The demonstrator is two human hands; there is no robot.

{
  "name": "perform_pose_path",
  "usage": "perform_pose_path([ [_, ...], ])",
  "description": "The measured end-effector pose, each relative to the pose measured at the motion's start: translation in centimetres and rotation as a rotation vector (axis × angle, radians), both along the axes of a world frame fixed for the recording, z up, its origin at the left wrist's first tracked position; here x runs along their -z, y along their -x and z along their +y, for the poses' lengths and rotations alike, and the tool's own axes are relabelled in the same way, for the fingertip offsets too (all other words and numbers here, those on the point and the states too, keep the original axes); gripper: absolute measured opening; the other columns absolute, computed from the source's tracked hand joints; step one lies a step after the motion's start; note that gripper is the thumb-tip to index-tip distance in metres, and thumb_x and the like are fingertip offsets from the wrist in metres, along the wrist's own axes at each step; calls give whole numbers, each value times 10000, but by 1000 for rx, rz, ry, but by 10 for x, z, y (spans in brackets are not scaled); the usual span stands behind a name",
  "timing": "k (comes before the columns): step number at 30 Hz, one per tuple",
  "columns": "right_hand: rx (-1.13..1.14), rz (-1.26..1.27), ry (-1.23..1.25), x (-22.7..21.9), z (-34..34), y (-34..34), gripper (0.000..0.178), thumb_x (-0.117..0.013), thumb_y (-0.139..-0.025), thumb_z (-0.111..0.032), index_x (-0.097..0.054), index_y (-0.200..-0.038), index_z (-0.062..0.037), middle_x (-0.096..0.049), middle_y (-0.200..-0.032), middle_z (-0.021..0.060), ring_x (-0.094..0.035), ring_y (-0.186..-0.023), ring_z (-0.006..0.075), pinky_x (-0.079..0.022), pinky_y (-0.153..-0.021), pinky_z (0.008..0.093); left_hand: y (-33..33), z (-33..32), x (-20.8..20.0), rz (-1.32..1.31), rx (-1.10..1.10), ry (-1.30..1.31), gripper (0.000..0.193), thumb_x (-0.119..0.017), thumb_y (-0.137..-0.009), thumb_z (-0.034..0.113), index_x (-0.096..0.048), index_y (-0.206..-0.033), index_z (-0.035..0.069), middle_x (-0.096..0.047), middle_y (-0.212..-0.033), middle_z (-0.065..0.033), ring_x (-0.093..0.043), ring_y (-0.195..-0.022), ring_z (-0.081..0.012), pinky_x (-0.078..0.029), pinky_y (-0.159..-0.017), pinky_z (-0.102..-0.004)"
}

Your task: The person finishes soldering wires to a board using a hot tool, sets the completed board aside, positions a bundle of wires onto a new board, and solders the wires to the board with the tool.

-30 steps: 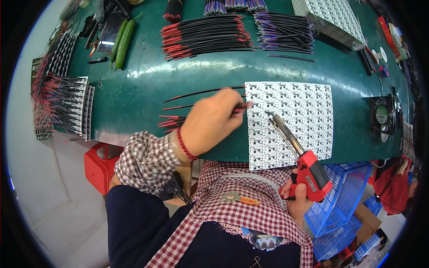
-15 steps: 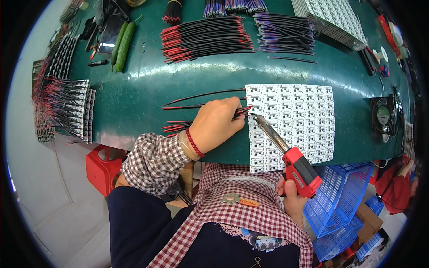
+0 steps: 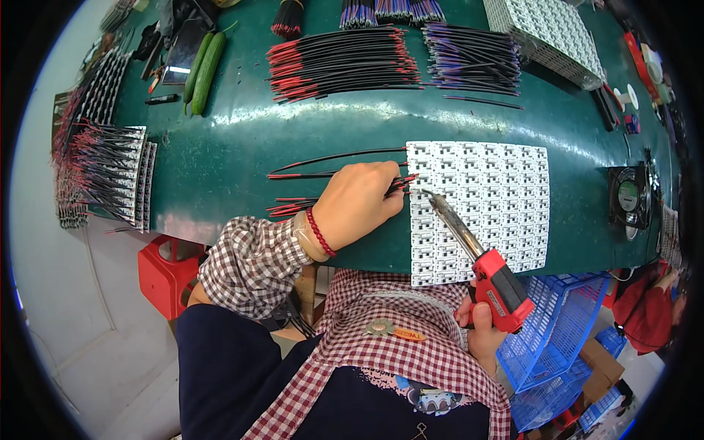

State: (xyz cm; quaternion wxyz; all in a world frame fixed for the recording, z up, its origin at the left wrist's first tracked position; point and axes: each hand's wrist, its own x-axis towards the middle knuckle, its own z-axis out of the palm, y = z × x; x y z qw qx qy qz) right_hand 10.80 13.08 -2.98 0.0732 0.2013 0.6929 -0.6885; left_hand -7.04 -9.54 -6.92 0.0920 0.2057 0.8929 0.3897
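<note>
A white circuit board panel [image 3: 480, 213], covered in rows of small parts, lies on the green table. At its left edge my left hand [image 3: 359, 202] is closed on several thin black wires [image 3: 397, 186] with red ends, their tips over the panel's border. More black-and-red wires [image 3: 308, 176] stretch left from the panel and from under the hand. My right hand [image 3: 480, 326] grips a red-and-black soldering iron [image 3: 499, 290]. The iron's metal tip is over the panel's left part, just right of the wire ends.
Bundles of black-and-red wires [image 3: 341, 62] and purple-and-black wires [image 3: 473, 59] lie at the back. A stack of white panels [image 3: 546, 37] stands back right, a small fan [image 3: 628, 194] at right. Wired panels [image 3: 136, 180] and cucumbers [image 3: 209, 73] sit left. Blue baskets [image 3: 557, 330] stand below the table edge.
The soldering iron's tip has drawn back slightly to the right and down, away from the wire ends. My left hand still holds the wires in nearly the same place.
</note>
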Motion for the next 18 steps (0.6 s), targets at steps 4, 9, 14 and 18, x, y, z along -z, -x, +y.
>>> perform_pose_path([
  [4, -56, -29, -39, 1, 0, -2, 434, -585, -896, -329, -515, -1137, 25, -554, -689, 80, -476, -527, 114, -419, -506, 263, 5, -2, -5, -25, 33, -24, 163, -641, -751, 108, -601, -831, -29, -600, -709, -202, -587, -639, -365, -458, -580, -408],
  [9, -90, -47, -24, 0, -4, 2, 217, -575, -912, -218, -576, -815, -23, -540, -683, 11, -480, -591, 85, -389, -536, 255, 6, -2, 0, -33, 56, -79, 176, -636, -756, 104, -643, -884, -16, -613, -731, -192, -601, -660, -354, -473, -606, -397],
  [14, -79, 30, -72, 5, -4, -5, 305, -565, -912, -283, -539, -973, 14, -555, -682, 51, -481, -548, 103, -397, -511, 250, 6, -2, -5, -45, 75, -49, 184, -631, -763, 96, -646, -902, -24, -622, -755, -191, -606, -682, -355, -478, -622, -396],
  [18, 32, 112, -35, 3, -3, -8, 450, -554, -907, -343, -505, -1137, 40, -566, -681, 89, -475, -505, 116, -405, -486, 246, 5, -3, -4, -30, 85, -48, 184, -627, -769, 95, -641, -907, -26, -626, -772, -196, -607, -698, -362, -479, -629, -400],
])
